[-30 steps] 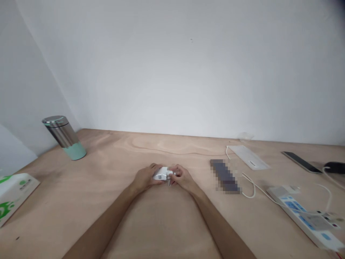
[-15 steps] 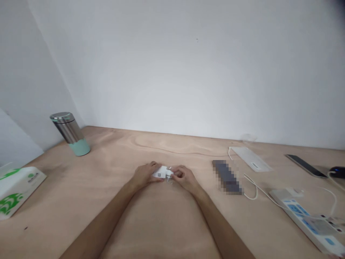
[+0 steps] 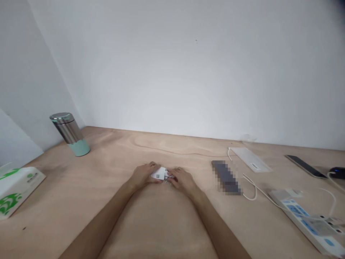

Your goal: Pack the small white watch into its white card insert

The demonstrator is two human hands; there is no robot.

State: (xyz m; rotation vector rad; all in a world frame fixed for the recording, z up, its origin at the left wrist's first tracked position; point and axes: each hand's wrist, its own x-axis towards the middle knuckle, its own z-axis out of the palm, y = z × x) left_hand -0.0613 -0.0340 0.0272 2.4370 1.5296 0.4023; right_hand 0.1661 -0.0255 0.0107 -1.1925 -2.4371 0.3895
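Observation:
In the middle of the wooden table, my left hand [image 3: 145, 173] is closed round a small white box [image 3: 158, 173] with a dark printed square on its face. The thumb lies along the near edge and the fingers along the far one. At the box's right end, the fingers of my right hand [image 3: 182, 180] are pinched on a small white item [image 3: 167, 175] with thin, shiny strands or film about it. Its kind is too small to make out, and my fingers partly cover it.
A steel and mint tumbler [image 3: 70, 135] stands at the back left, a tissue pack [image 3: 23, 190] at the left edge. On the right lie a pixelated dark device [image 3: 226, 178], a clear pouch [image 3: 250, 159], a phone [image 3: 306, 165], white cables [image 3: 265, 194] and a power strip [image 3: 304, 219].
My right hand has moved slightly left, closer to the box, and its fingers have flattened over the white item. Less of that item shows. The left hand keeps its hold.

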